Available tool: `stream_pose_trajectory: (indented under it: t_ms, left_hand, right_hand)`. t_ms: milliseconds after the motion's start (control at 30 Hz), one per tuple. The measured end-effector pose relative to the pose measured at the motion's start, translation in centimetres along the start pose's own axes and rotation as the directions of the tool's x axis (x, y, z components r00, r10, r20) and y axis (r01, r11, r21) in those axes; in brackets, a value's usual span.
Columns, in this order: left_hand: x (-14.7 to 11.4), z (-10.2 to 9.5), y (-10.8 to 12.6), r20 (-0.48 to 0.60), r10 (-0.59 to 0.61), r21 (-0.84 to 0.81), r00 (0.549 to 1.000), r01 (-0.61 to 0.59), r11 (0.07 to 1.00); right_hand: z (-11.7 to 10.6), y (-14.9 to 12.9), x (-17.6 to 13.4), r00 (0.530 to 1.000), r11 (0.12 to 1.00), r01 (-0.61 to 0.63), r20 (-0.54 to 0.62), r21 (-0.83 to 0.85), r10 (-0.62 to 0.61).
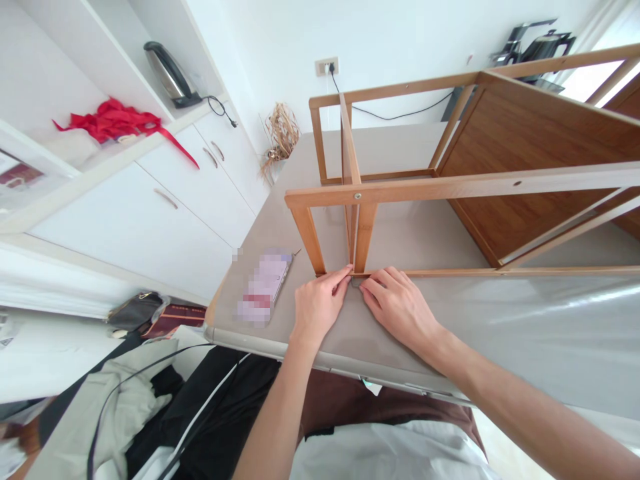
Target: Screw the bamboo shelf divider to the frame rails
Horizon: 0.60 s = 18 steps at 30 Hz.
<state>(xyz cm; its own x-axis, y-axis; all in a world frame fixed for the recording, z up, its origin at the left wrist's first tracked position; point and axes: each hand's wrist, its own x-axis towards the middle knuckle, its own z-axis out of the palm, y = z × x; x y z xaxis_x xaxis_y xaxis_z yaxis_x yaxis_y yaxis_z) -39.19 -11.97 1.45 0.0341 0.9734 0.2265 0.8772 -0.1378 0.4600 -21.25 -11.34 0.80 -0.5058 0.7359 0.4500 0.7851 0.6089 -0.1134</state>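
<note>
A wooden shelf frame [410,189] lies on its side on a grey tabletop [425,320]. Both hands meet at its lower front rail, by the foot of an upright. My left hand [320,301] has its fingers pressed together against the rail; whatever is between their tips is hidden. Just right of it, my right hand [397,301] is closed, its fingertips on a thin bent metal piece that looks like a hex key [356,283]. A bolt head [357,196] shows in the upper front rail, above the hands.
A phone-like object [265,287], partly blurred, lies left of my hands, with a small thin pointed item [297,253] beside it. White cabinets [165,200] hold a kettle [171,77] and red ribbon [117,122]. Dried stalks [281,130] stand behind the table. Clothes and cables [150,393] lie lower left.
</note>
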Motion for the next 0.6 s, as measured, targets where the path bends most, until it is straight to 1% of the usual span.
stream_pose_trajectory:
  t_ms: [133, 267, 600]
  left_hand:
    - [0.00, -0.06, 0.14, 0.019, -0.019, 0.005, 1.000, 0.018, 1.000]
    - [0.02, -0.07, 0.19, 0.012, -0.019, 0.027, 1.000, 0.019, 0.999]
    - [0.06, 0.16, -0.03, -0.020, -0.003, 0.019, 1.000, 0.003, 1.000]
  right_hand:
    - [0.01, 0.10, -0.01, 1.000, 0.998, -0.011, 0.001, 0.055, 0.010]
    - [0.09, 0.28, -0.09, 1.000, 0.995, -0.025, 0.017, 0.101, 0.023]
    - [-0.37, 0.14, -0.09, 0.999, 0.996, -0.030, 0.042, 0.087, 0.026]
